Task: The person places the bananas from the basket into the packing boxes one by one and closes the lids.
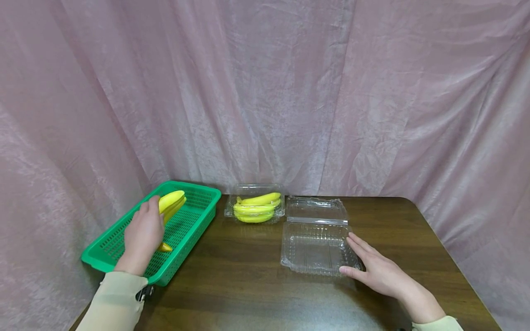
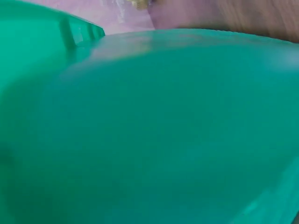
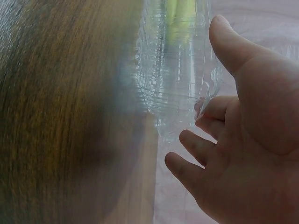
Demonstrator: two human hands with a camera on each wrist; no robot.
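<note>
My left hand (image 1: 144,227) is inside the green plastic basket (image 1: 217,202), gripping yellow bananas (image 1: 173,202) whose ends stick out beyond the fingers. A yellow tip (image 1: 164,247) shows below the palm; whether it belongs to the same fruit I cannot tell. Green plastic (image 2: 154,130) fills the left wrist view, blurred, hiding that hand. At the right, my right hand (image 1: 378,271) has its fingers spread and touches the right edge of a clear clamshell container (image 1: 316,248), which lies with its lid (image 1: 316,209) folded back. In the right wrist view the right hand (image 3: 261,107) shows extended fingers beside the clear plastic (image 3: 175,88).
A second clear clamshell (image 1: 230,209) with several bananas (image 1: 256,209) inside stands at the back, left of the opened one. The brown wooden table (image 1: 232,294) has a rounded far right corner. Pink curtains (image 1: 281,101) hang behind and on both sides.
</note>
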